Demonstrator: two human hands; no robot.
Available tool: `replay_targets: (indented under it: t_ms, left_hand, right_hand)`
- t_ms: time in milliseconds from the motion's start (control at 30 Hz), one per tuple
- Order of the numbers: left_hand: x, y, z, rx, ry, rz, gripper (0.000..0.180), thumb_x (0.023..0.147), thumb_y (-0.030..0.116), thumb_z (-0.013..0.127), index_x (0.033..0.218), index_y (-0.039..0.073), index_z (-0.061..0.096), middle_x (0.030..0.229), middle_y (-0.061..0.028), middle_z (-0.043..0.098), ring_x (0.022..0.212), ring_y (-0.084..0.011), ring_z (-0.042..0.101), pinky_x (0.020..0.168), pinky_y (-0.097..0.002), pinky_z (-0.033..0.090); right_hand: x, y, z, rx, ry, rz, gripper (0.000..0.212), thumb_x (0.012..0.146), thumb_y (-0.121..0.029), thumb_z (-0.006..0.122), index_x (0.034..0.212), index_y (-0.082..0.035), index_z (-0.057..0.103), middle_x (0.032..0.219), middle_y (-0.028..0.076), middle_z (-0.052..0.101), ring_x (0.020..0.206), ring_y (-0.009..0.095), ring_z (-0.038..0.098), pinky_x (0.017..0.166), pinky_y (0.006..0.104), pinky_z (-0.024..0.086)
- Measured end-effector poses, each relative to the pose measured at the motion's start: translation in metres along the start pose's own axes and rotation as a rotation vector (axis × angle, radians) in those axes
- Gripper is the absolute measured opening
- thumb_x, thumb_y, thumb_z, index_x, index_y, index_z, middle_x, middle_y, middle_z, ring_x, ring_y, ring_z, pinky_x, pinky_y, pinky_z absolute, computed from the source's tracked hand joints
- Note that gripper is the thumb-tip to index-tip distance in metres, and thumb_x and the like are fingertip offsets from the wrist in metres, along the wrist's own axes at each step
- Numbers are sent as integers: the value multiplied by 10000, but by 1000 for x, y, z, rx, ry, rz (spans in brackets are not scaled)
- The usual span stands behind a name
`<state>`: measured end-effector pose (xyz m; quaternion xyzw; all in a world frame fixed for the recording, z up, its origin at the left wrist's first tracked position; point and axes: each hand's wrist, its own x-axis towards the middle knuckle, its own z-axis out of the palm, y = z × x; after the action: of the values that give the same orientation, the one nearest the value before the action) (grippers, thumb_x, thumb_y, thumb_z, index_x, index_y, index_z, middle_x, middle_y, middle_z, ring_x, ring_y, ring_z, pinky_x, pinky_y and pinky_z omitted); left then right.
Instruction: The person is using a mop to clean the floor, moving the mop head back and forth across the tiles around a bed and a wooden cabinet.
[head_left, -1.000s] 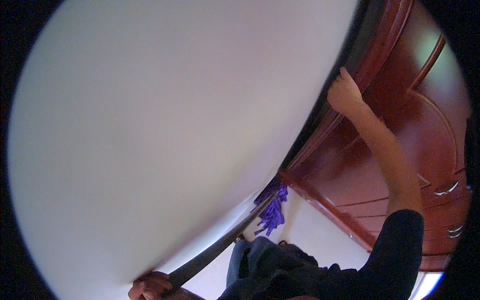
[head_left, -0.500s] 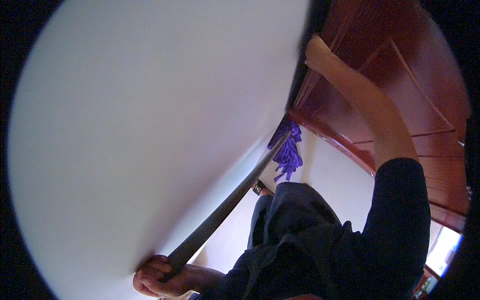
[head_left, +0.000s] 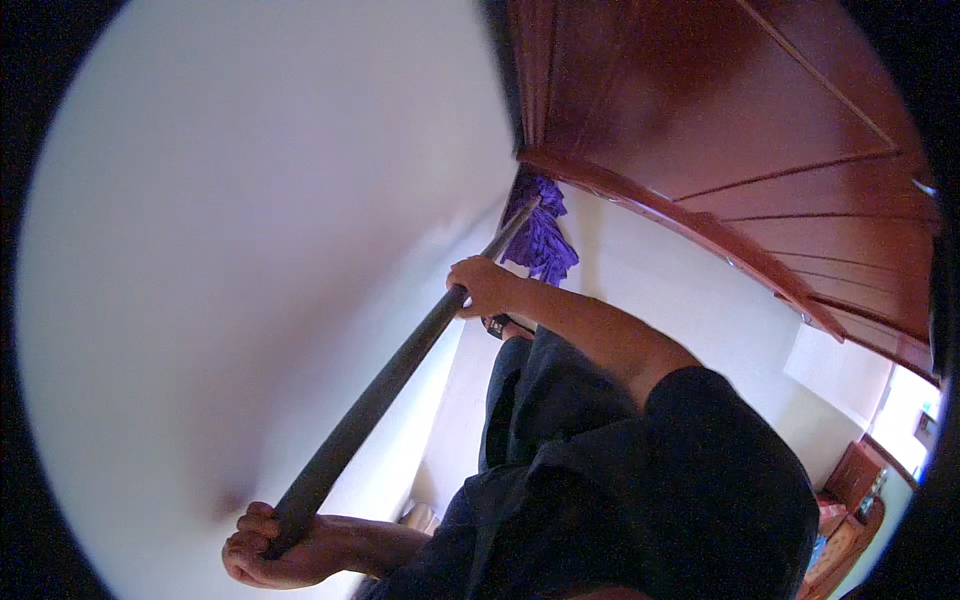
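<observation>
A long dark-handled mop [head_left: 372, 408] runs slantwise from the lower left up to its purple strip head [head_left: 541, 235]. My left hand [head_left: 275, 550] is wrapped round the top end of the handle, close to the white wall. Farther down the handle, my right hand [head_left: 487, 287] grips it with the fingers curled round. The purple strips rest on the pale floor, at the corner where the wall meets the base of a reddish-brown wooden cabinet [head_left: 720, 100].
The white wall [head_left: 250, 250] fills the left side, very near the handle. The cabinet's raised lower edge [head_left: 690, 235] juts over the floor. My sandalled foot [head_left: 495, 325] stands just below the mop head. Wooden furniture [head_left: 848, 510] shows at the lower right.
My right hand has come down from the cabinet's side by the wall and taken hold of the handle. The view has shifted, showing more floor at the right.
</observation>
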<state>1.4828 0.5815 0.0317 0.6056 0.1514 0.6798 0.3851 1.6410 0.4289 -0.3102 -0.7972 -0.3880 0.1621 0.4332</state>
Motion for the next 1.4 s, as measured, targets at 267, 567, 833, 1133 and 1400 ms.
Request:
replay_targets:
  t_ms: [267, 567, 833, 1133, 1400]
  left_hand:
    - [-13, 29, 34, -82, -49, 140, 121, 786, 87, 482, 712, 4, 434, 517, -17, 299, 441, -139, 349, 493, -292, 362]
    - [-50, 12, 44, -175, -256, -69, 191, 882, 212, 431, 830, 30, 405, 647, -16, 273, 565, -140, 293, 526, -305, 272]
    - [-153, -46, 41, -661, -1002, -511, 87, 821, 39, 439, 907, 22, 436, 661, -123, 560, 479, -178, 523, 456, -307, 466]
    - [-170, -31, 34, -480, -1180, -1105, 211, 713, -110, 442, 881, -1, 508, 743, -88, 564, 649, -163, 562, 662, -322, 484]
    - [-40, 39, -32, -466, -984, -573, 140, 866, 159, 494, 768, 75, 441, 567, 2, 355, 530, -119, 371, 567, -326, 342]
  right_hand:
    - [-31, -11, -21, 60, 170, 112, 262, 548, -254, 697, 656, -78, 535, 681, 121, 575, 706, 332, 579, 617, 452, 441]
    - [-141, 16, -12, 6, 320, 326, 283, 536, -201, 720, 725, -84, 545, 729, 113, 568, 732, 310, 565, 643, 407, 433]
    - [-300, 54, -6, -158, 555, 632, 224, 570, -145, 673, 652, -57, 484, 664, 144, 504, 673, 350, 511, 581, 420, 398]
    - [-349, 81, 9, -248, 320, 770, 209, 593, -204, 670, 677, -63, 541, 701, 139, 561, 709, 346, 552, 647, 440, 433]
    - [-191, -5, 25, -11, 434, 409, 176, 520, -87, 649, 646, -72, 528, 692, 109, 541, 723, 327, 535, 646, 410, 402]
